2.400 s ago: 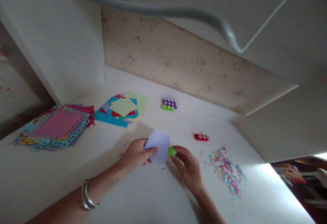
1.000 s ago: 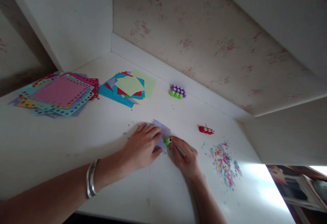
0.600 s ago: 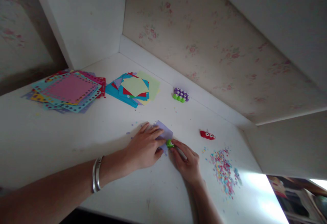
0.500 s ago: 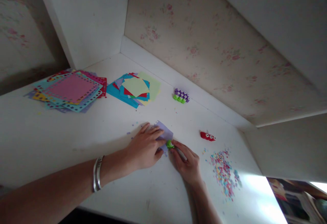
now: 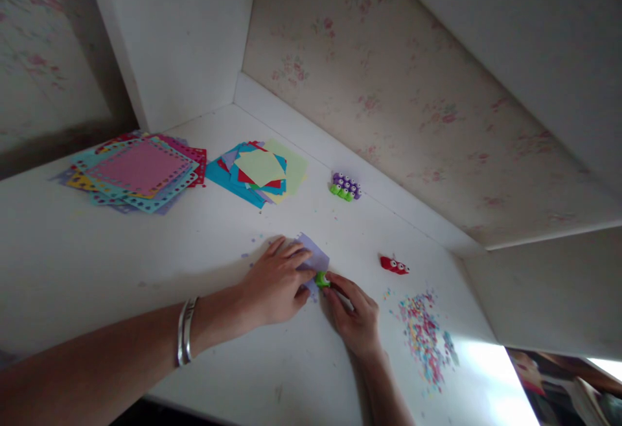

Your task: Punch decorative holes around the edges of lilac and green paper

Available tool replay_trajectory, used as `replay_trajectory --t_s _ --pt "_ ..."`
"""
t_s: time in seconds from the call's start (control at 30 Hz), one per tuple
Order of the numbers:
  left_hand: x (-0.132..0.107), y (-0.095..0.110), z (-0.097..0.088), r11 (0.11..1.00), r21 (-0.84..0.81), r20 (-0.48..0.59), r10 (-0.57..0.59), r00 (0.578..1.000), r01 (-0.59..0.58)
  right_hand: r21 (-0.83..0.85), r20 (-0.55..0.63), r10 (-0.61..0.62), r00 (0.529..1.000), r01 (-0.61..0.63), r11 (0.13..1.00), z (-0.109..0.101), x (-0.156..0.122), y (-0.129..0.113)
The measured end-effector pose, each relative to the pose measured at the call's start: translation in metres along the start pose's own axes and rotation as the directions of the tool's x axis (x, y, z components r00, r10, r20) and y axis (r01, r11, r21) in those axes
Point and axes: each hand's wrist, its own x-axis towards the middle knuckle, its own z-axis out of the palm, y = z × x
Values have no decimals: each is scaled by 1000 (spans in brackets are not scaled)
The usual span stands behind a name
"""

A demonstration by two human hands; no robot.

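Observation:
A small sheet of lilac paper (image 5: 313, 255) lies on the white tabletop. My left hand (image 5: 278, 281) is laid over it with the fingers stretched out, pressing it down. At the paper's right edge sits a small green craft punch (image 5: 321, 279). My right hand (image 5: 356, 314) pinches this punch between thumb and fingers. The tips of my left fingers come close to the punch. Part of the paper is hidden under my left hand. A few lilac paper bits (image 5: 245, 255) are scattered beside it.
Punched sheets (image 5: 140, 166) are stacked at the left, and plain coloured sheets (image 5: 260, 166) lie beside them. Purple and green punches (image 5: 346, 186) stand near the wall. Red punches (image 5: 394, 265) and a heap of confetti (image 5: 425, 338) are at the right.
The view has shifted slightly. My right hand's fingers have closed in a little around the green punch. My left hand stays on the lilac paper.

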Motion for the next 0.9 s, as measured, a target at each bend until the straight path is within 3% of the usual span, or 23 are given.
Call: replay_trajectory --t_s 0.23,0.4,0.63,0.9 --pt "1 0 -1 1000 0 10 1 1000 -1 -45 8 -49 999 50 998 -2 2 0" --pt "1 2 -2 1000 -5 9 -5 1000 5 -135 119 -173 978 189 973 -8 11 -3" --pt "1 2 0 1000 17 4 2 1000 -2 -232 232 -226 946 280 932 -10 19 -11" --pt "2 3 -2 998 55 -13 24 1000 -23 -284 208 -204 956 259 923 -5 17 -18"
